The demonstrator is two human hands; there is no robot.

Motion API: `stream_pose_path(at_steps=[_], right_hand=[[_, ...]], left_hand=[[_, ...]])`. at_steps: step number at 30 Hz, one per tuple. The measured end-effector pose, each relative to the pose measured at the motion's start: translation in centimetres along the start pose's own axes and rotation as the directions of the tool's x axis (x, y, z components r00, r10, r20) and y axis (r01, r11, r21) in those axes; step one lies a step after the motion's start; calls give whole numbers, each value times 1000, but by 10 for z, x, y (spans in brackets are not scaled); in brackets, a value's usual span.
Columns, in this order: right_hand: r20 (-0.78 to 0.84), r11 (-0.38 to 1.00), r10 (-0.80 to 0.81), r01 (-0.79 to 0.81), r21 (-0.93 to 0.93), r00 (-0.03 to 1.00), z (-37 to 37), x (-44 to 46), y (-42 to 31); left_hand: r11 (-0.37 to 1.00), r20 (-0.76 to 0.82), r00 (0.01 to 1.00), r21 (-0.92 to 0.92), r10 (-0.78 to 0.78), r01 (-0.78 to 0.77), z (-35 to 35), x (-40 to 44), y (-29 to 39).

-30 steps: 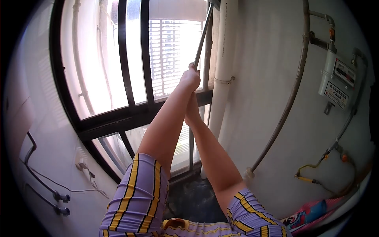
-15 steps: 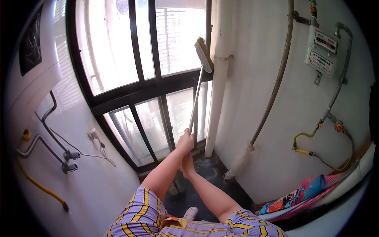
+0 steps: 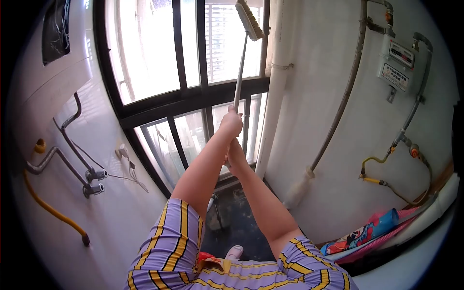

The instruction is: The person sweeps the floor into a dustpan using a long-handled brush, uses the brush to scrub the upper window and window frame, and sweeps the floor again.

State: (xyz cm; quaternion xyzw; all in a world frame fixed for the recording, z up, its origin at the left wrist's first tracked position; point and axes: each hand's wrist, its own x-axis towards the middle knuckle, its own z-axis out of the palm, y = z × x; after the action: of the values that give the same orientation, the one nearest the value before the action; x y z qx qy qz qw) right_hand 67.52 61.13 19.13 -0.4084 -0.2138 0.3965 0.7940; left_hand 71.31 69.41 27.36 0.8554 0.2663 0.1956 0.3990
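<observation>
A long-handled scrub brush [image 3: 250,20] with pale bristles is held up against the bright upper window, near its right side. Its thin light pole [image 3: 239,72] runs down to both of my hands. My left hand [image 3: 231,123] is wrapped round the pole just below the dark window crossbar. Lower down, my right hand [image 3: 235,158] is closed round the same pole, partly hidden by my left forearm. Whether the bristles touch the glass, I cannot tell.
A black-framed window [image 3: 193,99] fills the corner, beside a white vertical pipe [image 3: 273,106]. On the right wall are a gas meter [image 3: 398,67] and a slanting pipe [image 3: 345,96]. A white appliance [image 3: 58,67] and water valves [image 3: 94,181] are at left. Below is a dark floor [image 3: 241,212].
Both hands have moved upward and farther out with the pole. The brush head has risen from near the crossbar to high on the upper window. The view has shifted slightly.
</observation>
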Motion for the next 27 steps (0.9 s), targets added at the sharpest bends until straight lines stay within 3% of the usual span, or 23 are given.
stream_pose_path(at_steps=[3,5,7,9,13,18,23,26,27], right_hand=[[-63,998,69,-68,19,996,-17,-22,47],[-78,991,130,-127,40,988,-35,-51,83],[-125,976,212,-203,78,969,-45,-81,98],[-226,951,306,-283,126,925,-41,-109,95],[-247,979,204,-192,71,947,-41,-142,94],[-136,989,49,-67,-129,990,-34,-144,71],[-126,955,199,-221,-199,972,-49,-131,47],[-229,946,191,-241,-217,955,-62,-162,62],[-268,946,200,-256,-196,942,-65,-172,70]], left_hand=[[993,70,997,110,-39,31,34,-20,-50],[986,138,980,99,-146,133,57,-52,-79],[975,152,986,217,-71,37,97,-64,-125],[992,157,985,121,-66,47,103,-94,-122],[971,219,968,-173,-123,163,81,-149,-83],[987,-86,989,-97,123,-131,77,-132,-86],[950,78,972,-209,-222,234,62,-133,-42],[989,53,988,5,-146,146,122,-124,-103],[981,129,975,-40,-182,189,127,-139,-102]])
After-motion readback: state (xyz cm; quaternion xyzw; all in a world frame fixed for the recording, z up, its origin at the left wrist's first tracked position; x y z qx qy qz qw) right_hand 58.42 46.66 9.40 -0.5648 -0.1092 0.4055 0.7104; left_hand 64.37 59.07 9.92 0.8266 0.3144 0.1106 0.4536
